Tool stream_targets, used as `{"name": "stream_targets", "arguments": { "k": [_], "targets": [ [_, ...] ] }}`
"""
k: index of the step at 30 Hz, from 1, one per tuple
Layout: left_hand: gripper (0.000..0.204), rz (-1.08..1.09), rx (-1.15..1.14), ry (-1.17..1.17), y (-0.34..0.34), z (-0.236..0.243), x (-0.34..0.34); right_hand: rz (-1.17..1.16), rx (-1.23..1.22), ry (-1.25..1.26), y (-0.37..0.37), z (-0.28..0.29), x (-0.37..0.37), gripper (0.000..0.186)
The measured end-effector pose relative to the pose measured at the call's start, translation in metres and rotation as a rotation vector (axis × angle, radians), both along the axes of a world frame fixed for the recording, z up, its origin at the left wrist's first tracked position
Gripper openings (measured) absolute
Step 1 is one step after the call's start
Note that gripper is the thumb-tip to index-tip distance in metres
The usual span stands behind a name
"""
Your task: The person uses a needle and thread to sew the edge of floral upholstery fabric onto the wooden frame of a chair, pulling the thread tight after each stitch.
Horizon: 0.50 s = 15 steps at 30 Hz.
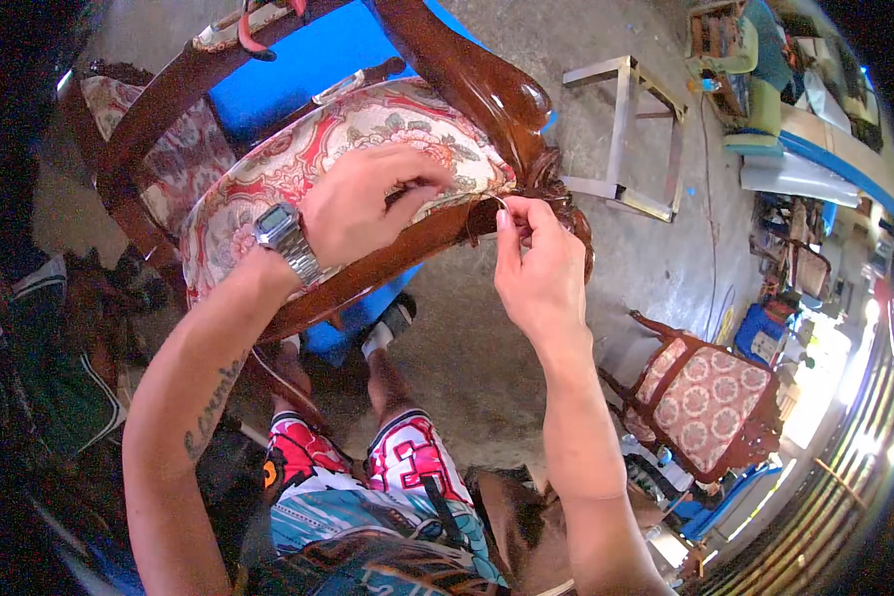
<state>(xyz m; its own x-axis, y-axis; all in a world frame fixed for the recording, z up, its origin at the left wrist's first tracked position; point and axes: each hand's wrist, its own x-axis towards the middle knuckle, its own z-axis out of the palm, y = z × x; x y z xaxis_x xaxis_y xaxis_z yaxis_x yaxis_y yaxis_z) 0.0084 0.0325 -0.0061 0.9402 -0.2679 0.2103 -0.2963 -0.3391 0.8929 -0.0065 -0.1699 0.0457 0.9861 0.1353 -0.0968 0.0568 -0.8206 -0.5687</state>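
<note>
A carved, dark wooden chair (507, 94) stands before me, its seat (253, 189) covered in red and cream floral fabric. Across the seat lies my left hand (368, 199), a metal watch on its wrist. Its fingers curl down near the front edge of the fabric; whatever they grip, if anything, is hidden. At the seat's front right corner, my right hand (541, 253) pinches the end of a thin, light cord (500, 202) between thumb and forefinger. The cord runs along the fabric edge, above the wooden front rail (368, 278).
A bare stool frame (621, 129) stands on the concrete floor at the far right. Another upholstered chair (710, 397) is to my right. Red curved handles (253, 40) rest on the chair's far left part, beside a blue sheet (308, 70). Dark clothing hangs at left.
</note>
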Motion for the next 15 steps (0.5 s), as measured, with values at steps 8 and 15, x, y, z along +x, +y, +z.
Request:
{"name": "stream_targets", "arguments": {
  "k": [8,15],
  "targets": [
    [0.015,-0.238,0.154,-0.044,0.003,0.004,0.02,0.042,-0.043,-0.244,-0.005,-0.015,0.007,0.012],
    [0.015,-0.382,0.188,-0.109,0.0,0.005,0.036,0.223,0.0,-0.109,-0.014,-0.01,0.027,0.012]
  ]
}}
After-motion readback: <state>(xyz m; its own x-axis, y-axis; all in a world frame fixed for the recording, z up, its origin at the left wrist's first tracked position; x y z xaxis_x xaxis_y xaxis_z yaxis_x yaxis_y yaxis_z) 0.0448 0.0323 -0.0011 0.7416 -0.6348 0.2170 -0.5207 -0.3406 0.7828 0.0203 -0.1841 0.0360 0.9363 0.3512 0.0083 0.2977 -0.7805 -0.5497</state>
